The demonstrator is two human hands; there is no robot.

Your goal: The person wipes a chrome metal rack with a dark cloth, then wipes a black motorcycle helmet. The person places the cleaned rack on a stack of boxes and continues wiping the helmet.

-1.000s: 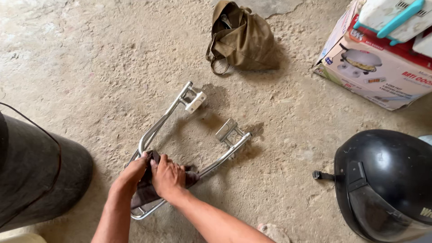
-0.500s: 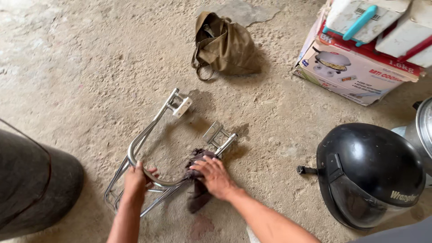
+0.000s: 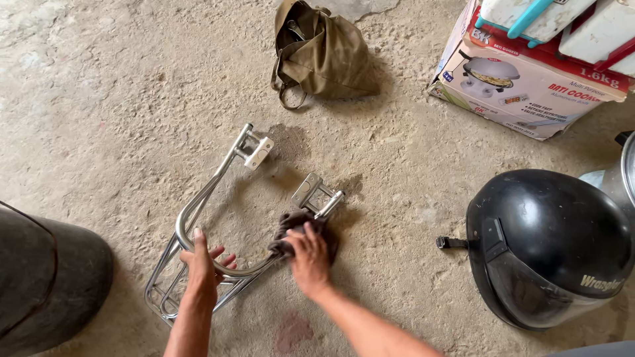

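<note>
One chrome rack [image 3: 218,198] lies on the floor: the left hand [image 3: 204,264] grips its tube, the right hand [image 3: 307,258], slightly blurred, apparently presses one dark rag [image 3: 294,228] against it.

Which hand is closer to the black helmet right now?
Right. The right hand presses a dark rag on the chrome rack, on the side towards the black helmet. The left hand grips the rack's curved tube farther away.

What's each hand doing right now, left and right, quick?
Left hand: gripping the curved tube of the chrome metal rack, steadying it.
Right hand: closed on a dark rag, pressing it against the rack's right arm.
</note>
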